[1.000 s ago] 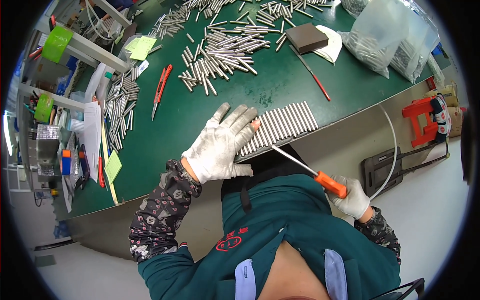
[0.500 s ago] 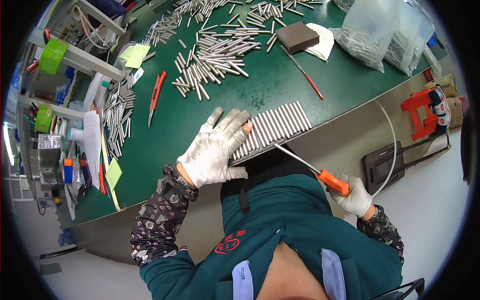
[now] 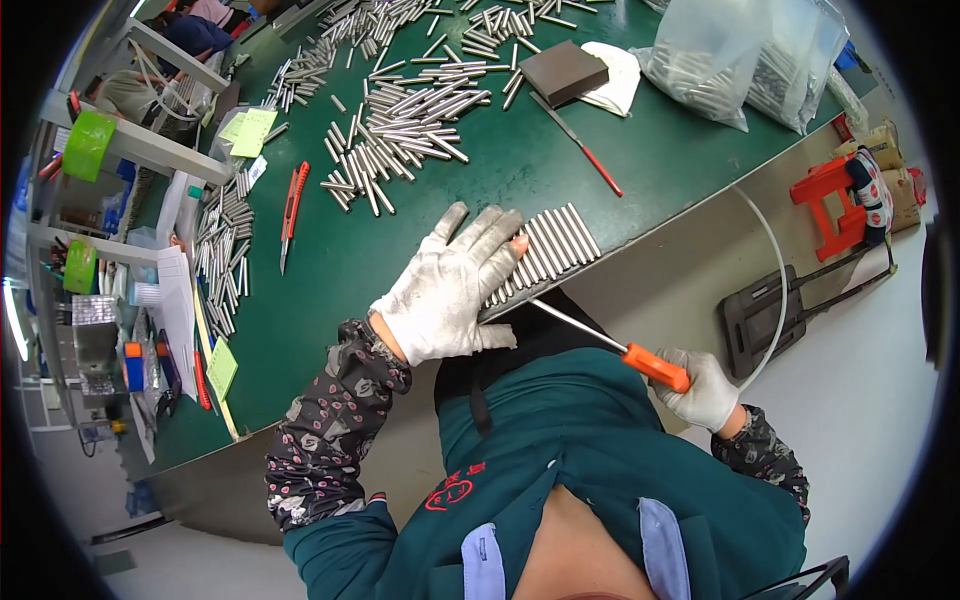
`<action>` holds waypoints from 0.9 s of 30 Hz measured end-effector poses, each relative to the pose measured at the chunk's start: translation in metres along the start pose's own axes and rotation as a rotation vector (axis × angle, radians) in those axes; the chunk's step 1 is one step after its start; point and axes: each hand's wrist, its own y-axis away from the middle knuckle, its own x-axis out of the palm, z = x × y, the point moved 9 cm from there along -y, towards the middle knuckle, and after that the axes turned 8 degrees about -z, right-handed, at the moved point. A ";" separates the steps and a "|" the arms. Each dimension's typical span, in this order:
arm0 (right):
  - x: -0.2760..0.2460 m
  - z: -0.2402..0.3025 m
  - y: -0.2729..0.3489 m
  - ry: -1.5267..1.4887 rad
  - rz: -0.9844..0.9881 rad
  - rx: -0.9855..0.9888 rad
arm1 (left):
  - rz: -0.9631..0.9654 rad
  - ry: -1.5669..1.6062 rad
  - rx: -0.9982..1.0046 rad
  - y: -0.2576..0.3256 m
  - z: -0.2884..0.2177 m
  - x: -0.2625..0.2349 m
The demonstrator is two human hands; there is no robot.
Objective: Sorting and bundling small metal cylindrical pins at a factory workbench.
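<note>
My left hand point(image 3: 450, 285), in a white glove with grey-smudged fingers, lies flat over the left part of a row of metal pins point(image 3: 548, 248). Its fingers are stretched out and one bare fingertip shows through the glove. The pins lie side by side along the table's near edge, and those under the palm are hidden. Lower right, my gloved right hand point(image 3: 703, 390) is closed round the orange handle of an air blow gun point(image 3: 655, 368). The gun's thin metal tube points up-left, its tip at the table edge just below the row. A clear hose point(image 3: 783, 310) runs to that hand.
Loose metal pins point(image 3: 415, 120) lie heaped across the green table point(image 3: 400, 225). A red utility knife point(image 3: 293, 215), a red-handled file point(image 3: 590, 160), a dark block point(image 3: 563, 72) and bags of pins point(image 3: 700, 65) surround them. A folded black cart point(image 3: 755, 320) stands beyond the edge.
My left hand has slid right along the row, covering more of the pins. The table has shifted left in view. The blow gun's tip stays near the row's lower edge.
</note>
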 end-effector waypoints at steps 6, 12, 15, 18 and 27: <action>-0.004 -0.002 0.001 -0.035 -0.034 0.026 | 0.011 0.006 0.002 -0.001 -0.001 0.002; -0.015 -0.005 0.002 -0.055 -0.057 -0.016 | -0.013 0.012 0.026 -0.008 -0.001 -0.008; -0.018 -0.008 0.004 -0.043 -0.071 0.007 | -0.091 0.068 0.061 -0.034 -0.006 -0.021; -0.024 -0.002 0.003 -0.056 -0.103 -0.012 | -0.073 0.069 0.120 -0.049 -0.010 -0.004; -0.024 -0.017 0.011 -0.182 -0.163 0.105 | -0.013 0.110 0.147 -0.053 -0.015 0.008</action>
